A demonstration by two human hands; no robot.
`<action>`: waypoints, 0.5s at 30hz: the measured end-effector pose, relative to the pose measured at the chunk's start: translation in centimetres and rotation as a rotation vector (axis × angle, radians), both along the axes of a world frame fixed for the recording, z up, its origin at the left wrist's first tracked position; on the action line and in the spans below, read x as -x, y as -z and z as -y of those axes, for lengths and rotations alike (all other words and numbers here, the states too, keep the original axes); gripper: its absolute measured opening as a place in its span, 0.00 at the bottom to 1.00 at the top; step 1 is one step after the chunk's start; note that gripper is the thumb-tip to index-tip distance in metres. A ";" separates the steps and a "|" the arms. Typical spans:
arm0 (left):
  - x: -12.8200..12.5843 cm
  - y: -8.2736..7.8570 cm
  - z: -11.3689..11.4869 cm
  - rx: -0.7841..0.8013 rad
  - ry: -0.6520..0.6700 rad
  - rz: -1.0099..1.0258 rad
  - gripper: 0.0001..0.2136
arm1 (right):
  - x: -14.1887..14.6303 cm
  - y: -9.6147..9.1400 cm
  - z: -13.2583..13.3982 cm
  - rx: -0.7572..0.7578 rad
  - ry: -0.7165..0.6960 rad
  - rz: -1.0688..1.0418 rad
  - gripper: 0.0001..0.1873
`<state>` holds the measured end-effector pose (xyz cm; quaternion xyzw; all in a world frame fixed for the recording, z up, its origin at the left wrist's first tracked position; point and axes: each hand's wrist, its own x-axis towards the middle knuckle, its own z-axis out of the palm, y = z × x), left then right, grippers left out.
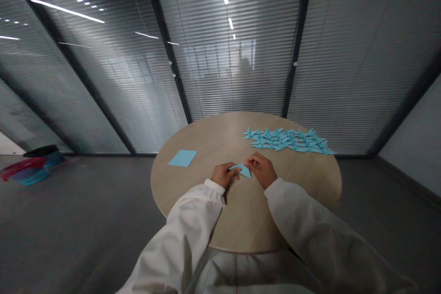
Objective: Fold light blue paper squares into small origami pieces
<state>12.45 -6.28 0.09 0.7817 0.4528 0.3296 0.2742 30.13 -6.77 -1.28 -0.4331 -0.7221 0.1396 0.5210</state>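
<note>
A folded piece of light blue origami paper (pixel 245 171) is held between my two hands above the middle of the round table. My left hand (pixel 223 174) grips its left side, thumb on top. On the upper right edge, the fingers of my right hand (pixel 262 168) are pinched together at the paper. Part of the paper is hidden behind my fingers. Several folded light blue paper cranes (pixel 287 139) sit close together in rows at the table's far right. A flat blue square of paper (pixel 183 158) lies to the left of my hands.
The round wooden table (pixel 248 234) stands near a glass partition with blinds (pixel 237 87). On the floor at the far left are a red and blue plastic basket (pixel 27 172) and a dark-rimmed one (pixel 51 156) behind it.
</note>
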 end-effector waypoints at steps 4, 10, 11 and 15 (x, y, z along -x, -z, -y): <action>0.2 -0.1 0.0 -0.009 0.025 0.013 0.16 | -0.1 0.2 -0.3 0.022 0.007 -0.009 0.06; -0.1 0.3 -0.1 0.161 -0.004 0.146 0.16 | -0.1 0.6 -0.5 0.082 0.001 -0.020 0.07; -0.1 0.4 -0.1 0.184 -0.007 0.188 0.16 | -0.1 0.7 -0.6 0.078 -0.001 -0.008 0.08; -0.4 0.6 -0.1 0.199 0.038 0.325 0.26 | -0.2 0.9 -0.8 0.079 0.041 0.027 0.10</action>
